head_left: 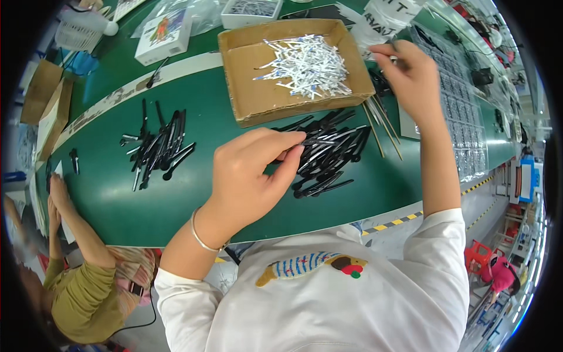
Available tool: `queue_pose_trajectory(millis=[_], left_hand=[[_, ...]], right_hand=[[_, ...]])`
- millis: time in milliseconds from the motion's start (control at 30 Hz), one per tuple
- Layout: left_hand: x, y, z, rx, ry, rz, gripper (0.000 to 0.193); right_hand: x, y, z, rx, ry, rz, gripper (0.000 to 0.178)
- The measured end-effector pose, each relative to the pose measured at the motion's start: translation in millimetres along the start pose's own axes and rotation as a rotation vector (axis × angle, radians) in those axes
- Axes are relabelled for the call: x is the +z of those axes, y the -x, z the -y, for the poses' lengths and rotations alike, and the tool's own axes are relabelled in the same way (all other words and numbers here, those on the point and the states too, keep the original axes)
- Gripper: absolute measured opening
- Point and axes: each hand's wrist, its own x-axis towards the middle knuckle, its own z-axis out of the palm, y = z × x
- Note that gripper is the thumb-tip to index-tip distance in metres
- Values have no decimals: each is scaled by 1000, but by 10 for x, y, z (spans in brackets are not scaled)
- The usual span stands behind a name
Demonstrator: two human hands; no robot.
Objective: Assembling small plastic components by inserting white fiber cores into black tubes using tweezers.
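Left hand (pixel 249 170) pinches black stick (pixel 316 142) below brown cardboard tray (pixel 246 100).

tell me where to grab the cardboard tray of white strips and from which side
Grip the cardboard tray by its near long wall, coming from the person's side. That wall is upright, bare and faces the belt's free edge. The white strips are heaped toward the right, so a hand placed right of centre should keep it level.

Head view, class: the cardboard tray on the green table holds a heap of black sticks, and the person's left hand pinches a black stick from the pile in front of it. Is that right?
Not quite. The head view shows the cardboard tray holding white strips, not black sticks. The rest stands: the left hand pinches a black stick from the pile on the green table.
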Motion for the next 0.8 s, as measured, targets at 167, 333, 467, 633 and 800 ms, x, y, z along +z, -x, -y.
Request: queue_pose_trajectory(millis=[167,333,467,633,800], left_hand=[[24,-8,-75,42,-32,77,17],[58,-4,-116,67,-105,98,20],[118,11,-123,-6,-96,133,21],[180,15,-123,-75,-112,163,20],[166,10,-115,-124,-113,150,19]], right_hand=[[-649,386,-595,266,22,59,17],[-828,682,-967,346,246,360,25],[-743,686,-957,364,338,376,23],[-674,705,-1009,430,354,315,15],[-822,747,-1017,479,187,208,13]])
